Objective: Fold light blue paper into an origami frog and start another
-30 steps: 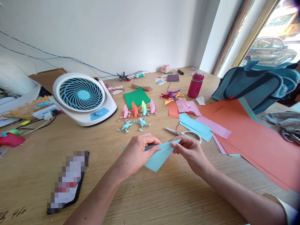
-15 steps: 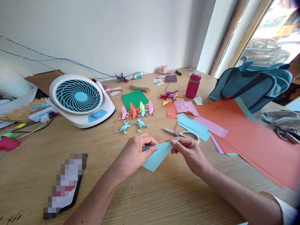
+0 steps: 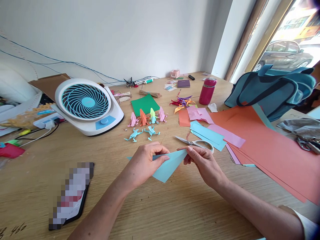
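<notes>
A light blue sheet of paper (image 3: 168,168), folded into a triangle with its point downward, is held just above the table between both hands. My left hand (image 3: 147,161) pinches its middle, thumb in front and fingers behind the upper edge. My right hand (image 3: 203,163) grips the right corner between thumb and fingertips. Part of the paper is hidden behind the left hand, with a blue tip showing at its far side. Scissors (image 3: 200,144) with white handles lie just beyond the right hand. Two blue folded paper frogs (image 3: 151,132) sit beyond the left hand.
Several upright paper frogs (image 3: 143,117) stand before a green sheet (image 3: 145,104). A white fan (image 3: 87,103) is at left, a phone (image 3: 72,196) near front left. Blue strips (image 3: 207,133), large orange sheets (image 3: 270,150), a red bottle (image 3: 207,91) and a blue bag (image 3: 267,88) occupy the right.
My right fingers have shifted slightly along the paper's right corner, covering its tip. The left hand keeps its hold, and the whole view has moved a little.
</notes>
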A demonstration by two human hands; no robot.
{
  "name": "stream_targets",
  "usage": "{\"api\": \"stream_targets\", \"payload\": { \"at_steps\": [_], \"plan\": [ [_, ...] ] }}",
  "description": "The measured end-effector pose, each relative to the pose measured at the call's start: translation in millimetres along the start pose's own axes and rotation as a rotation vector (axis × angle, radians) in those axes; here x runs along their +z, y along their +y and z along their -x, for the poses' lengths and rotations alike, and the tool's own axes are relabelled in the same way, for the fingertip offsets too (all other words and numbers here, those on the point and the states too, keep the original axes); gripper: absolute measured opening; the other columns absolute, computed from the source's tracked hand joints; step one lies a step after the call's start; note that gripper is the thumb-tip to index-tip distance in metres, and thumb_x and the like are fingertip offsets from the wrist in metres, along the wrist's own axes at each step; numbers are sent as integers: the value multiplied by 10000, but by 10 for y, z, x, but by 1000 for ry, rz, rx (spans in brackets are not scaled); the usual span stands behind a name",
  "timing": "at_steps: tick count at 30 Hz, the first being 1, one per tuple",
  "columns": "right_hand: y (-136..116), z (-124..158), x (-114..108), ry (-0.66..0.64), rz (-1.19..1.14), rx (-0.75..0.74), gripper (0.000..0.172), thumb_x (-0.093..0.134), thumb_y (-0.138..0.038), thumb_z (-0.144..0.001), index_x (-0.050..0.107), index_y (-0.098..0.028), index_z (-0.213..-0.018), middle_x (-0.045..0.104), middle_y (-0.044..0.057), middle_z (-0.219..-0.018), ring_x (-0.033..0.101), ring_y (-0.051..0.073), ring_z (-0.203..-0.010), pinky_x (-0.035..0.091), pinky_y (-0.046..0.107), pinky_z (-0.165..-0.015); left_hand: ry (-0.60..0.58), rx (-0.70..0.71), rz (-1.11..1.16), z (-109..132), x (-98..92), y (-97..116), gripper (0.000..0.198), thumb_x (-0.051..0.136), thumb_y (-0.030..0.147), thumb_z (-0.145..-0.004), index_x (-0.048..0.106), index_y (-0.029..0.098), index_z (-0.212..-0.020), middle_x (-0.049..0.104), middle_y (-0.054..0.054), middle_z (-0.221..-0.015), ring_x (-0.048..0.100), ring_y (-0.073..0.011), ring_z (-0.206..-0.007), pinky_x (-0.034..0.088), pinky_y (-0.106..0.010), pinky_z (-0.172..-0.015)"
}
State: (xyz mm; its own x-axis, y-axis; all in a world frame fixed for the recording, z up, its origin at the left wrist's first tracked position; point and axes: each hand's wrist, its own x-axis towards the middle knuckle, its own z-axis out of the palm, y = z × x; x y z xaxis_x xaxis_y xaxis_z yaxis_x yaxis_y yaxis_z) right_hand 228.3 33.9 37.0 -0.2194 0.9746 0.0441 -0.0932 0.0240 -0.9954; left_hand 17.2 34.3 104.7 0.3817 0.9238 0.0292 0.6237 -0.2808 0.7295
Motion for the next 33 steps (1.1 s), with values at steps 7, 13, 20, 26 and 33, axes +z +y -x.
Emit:
{"api": "stream_targets", "payload": {
  "at_steps": [7,13,20,26,33],
  "plan": [
    [26,-4,-13,25,13,-13,373,593,-519,-901,769,-191,-872,626,20,-647,522,140,-660,396,268,-646,9,-6,-3,10,0,19,101,616,245,-876,708,228,-838,655,36,-837,593,-116,-763,402,-232,-693],
    [16,-29,-5,-11,-35,-24,274,742,-465,-790,727,-195,-744,609,10,-667,520,132,-660,432,249,-631,1,-8,-19,18,2,45,93,638,232,-856,727,232,-828,681,36,-837,612,-123,-780,408,-233,-692],
    [15,-36,-15,26,-19,-73,237,743,-431,-794,727,-205,-725,601,6,-649,520,127,-650,444,236,-610,0,-30,-54,25,-63,55,67,663,224,-821,729,215,-818,701,26,-849,625,-134,-778,423,-235,-675],
    [41,-49,-40,133,-20,-50,257,753,-469,-771,723,-215,-743,604,16,-645,521,145,-638,447,265,-609,23,-29,-99,56,-176,46,93,645,254,-835,729,218,-851,718,13,-897,636,-149,-793,438,-247,-695],
    [61,-45,-49,142,-36,-56,246,751,-462,-781,712,-221,-747,588,14,-645,511,153,-657,420,274,-618,43,-37,-135,106,-245,66,56,664,238,-812,719,229,-817,716,30,-864,629,-149,-794,430,-253,-710]
  ]
}}
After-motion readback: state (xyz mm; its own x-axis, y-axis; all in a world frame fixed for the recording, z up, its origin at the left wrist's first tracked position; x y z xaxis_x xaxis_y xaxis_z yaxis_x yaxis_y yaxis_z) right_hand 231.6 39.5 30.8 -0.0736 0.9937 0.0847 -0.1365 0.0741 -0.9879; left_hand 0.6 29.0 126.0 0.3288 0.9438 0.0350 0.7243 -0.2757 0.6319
